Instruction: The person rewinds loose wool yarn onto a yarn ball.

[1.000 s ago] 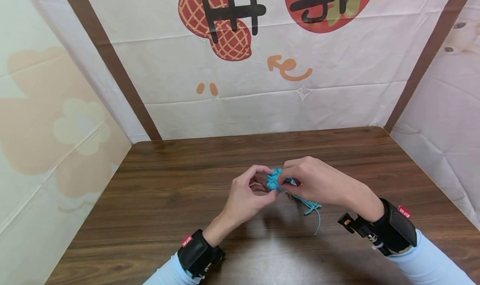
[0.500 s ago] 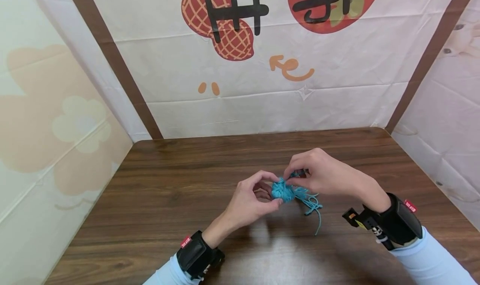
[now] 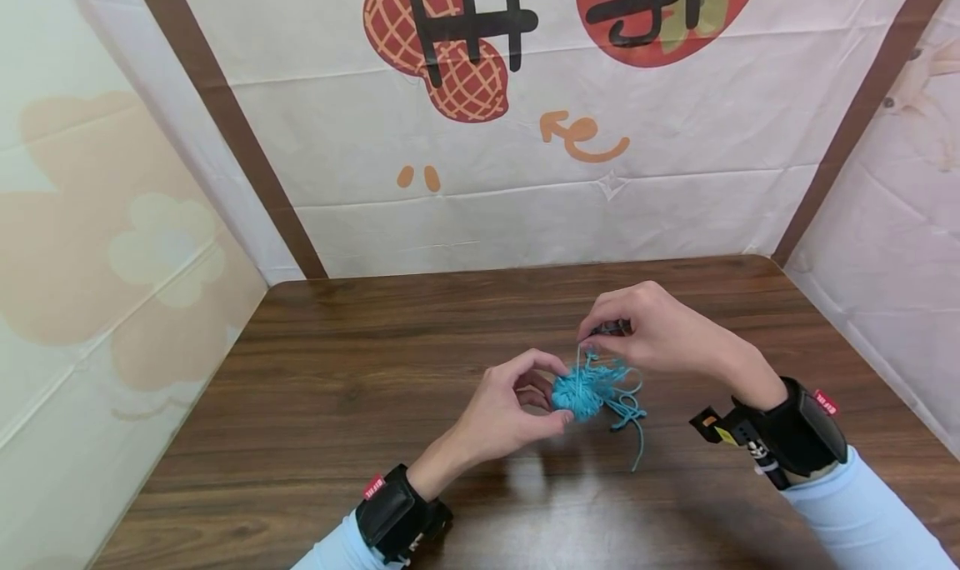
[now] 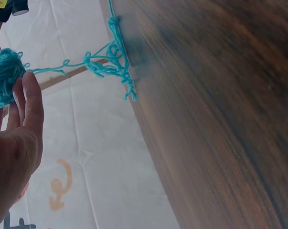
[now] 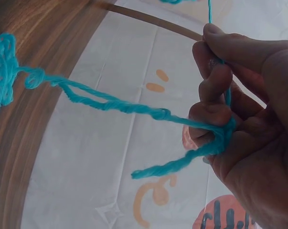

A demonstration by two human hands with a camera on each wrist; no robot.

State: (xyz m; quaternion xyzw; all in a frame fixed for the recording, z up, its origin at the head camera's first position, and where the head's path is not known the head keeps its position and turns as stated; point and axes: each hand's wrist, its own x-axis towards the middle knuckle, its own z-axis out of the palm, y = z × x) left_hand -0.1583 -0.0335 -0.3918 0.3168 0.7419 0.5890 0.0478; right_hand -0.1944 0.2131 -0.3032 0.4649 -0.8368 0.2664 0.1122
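Observation:
A small ball of turquoise yarn sits in the grasp of my left hand, thumb on the near side and fingers round the far side. Above and to its right, my right hand pinches a taut yarn strand between thumb and forefinger. The right wrist view shows more yarn running through that hand's curled lower fingers, with a loose end hanging out. A knotted, loopy tangle of yarn trails right of the ball onto the table; the left wrist view shows this tangle hanging from a strand.
The dark wooden table lies below both hands. Behind it rises a white printed cloth, with further cloth walls to the left and right. Black camera bands sit on both wrists.
My right hand has moved up and right from the ball, drawing out a strand. The left hand and ball have shifted slightly right and nearer, and the ball is more exposed.

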